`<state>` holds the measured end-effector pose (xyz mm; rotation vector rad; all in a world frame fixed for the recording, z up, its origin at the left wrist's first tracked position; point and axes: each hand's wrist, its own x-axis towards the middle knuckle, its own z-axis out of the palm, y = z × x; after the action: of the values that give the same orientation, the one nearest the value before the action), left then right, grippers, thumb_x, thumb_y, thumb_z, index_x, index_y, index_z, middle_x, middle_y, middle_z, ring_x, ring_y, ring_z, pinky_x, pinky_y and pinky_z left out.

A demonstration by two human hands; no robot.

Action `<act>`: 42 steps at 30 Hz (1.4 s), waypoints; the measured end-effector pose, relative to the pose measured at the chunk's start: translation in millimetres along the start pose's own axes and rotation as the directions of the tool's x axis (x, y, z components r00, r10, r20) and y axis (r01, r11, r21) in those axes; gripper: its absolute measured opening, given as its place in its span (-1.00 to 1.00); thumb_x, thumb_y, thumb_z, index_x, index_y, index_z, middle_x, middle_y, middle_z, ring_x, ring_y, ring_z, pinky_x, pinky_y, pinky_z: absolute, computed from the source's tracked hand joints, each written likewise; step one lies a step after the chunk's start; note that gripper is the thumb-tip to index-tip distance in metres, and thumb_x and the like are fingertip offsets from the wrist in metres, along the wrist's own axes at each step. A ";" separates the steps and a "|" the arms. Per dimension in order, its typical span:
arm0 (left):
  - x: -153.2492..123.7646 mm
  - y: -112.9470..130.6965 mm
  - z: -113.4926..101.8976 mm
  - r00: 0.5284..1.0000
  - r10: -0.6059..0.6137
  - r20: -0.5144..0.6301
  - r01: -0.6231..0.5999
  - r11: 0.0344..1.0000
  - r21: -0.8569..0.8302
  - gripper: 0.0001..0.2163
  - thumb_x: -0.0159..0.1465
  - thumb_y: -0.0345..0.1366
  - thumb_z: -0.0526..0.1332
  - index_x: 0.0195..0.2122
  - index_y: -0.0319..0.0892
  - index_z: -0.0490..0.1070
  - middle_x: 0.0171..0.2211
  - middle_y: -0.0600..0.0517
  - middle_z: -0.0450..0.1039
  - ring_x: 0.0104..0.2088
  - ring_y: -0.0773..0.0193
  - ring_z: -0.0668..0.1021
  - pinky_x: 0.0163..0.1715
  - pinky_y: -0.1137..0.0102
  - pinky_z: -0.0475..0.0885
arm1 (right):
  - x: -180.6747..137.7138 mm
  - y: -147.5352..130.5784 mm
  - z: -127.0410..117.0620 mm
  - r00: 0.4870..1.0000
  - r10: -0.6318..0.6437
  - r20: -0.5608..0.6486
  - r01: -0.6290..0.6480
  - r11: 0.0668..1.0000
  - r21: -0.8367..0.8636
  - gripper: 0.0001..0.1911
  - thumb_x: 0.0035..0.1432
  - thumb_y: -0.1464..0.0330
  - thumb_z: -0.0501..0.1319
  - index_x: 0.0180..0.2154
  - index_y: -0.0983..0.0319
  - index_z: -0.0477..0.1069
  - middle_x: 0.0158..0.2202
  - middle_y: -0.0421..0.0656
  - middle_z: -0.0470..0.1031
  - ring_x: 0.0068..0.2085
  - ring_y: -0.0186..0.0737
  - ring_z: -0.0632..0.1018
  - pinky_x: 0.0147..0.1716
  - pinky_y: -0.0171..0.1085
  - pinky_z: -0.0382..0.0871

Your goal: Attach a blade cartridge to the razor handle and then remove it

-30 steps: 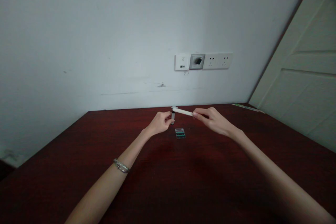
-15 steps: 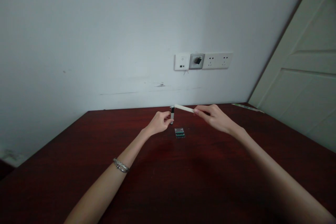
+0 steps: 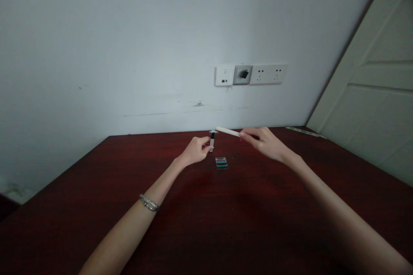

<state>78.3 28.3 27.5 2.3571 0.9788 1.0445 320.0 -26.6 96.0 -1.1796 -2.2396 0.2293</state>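
Observation:
Near the far edge of the table, my left hand point(image 3: 197, 150) pinches a small razor point(image 3: 212, 142) between thumb and fingers. The razor stands upright, with a grey and black handle and a pale crosswise head on top. My right hand point(image 3: 263, 141) is closed round the end of a slim white stick point(image 3: 229, 131), whose exact kind I cannot make out. The stick slopes up to the left, its far tip close beside the razor's head; whether they touch is unclear. Just below and between the hands lies a small clear plastic case point(image 3: 221, 163) with green strips in it.
The dark red wooden table point(image 3: 206, 223) ends at a white wall point(image 3: 161, 51). On the wall sit sockets point(image 3: 267, 74) and a switch plate. A thin patterned strip point(image 3: 305, 132) lies at the back right, next to a pale panelled door point(image 3: 380, 81).
The white stick's tip has moved very slightly away from the razor's head, and the head shows more plainly. Both hands hold the same things, almost in the same places.

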 end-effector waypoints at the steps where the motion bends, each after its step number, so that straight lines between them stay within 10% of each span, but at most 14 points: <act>1: 0.0 0.5 0.1 1.000 0.002 -0.001 -0.002 1.000 0.003 -0.93 0.14 -0.41 0.14 -0.47 -0.26 0.35 -0.53 0.02 0.45 -0.54 0.36 0.47 -0.52 0.52 0.30 | -0.1 -1.3 0.4 1.000 0.001 -0.005 -0.001 1.000 0.008 -0.59 0.25 0.15 -0.08 -0.49 0.23 0.32 -0.59 -0.24 0.27 -0.53 -0.33 0.26 -0.48 -0.32 0.10; 42: -0.5 9.7 -3.9 0.999 0.027 -0.019 -0.028 0.999 -0.027 -0.91 0.15 -0.38 0.15 -0.46 -0.28 0.40 -0.53 0.00 0.47 -0.54 0.34 0.49 -0.50 0.49 0.37 | -2.0 5.1 8.4 0.994 0.077 -0.080 -0.077 0.997 0.000 -0.58 0.23 0.10 -0.08 -0.50 0.21 0.29 -0.59 -0.25 0.24 -0.52 -0.32 0.27 -0.48 -0.33 0.09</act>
<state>79.4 21.5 35.5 2.3489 0.9354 1.0851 319.6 -24.3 86.2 -1.2567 -2.1287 0.2054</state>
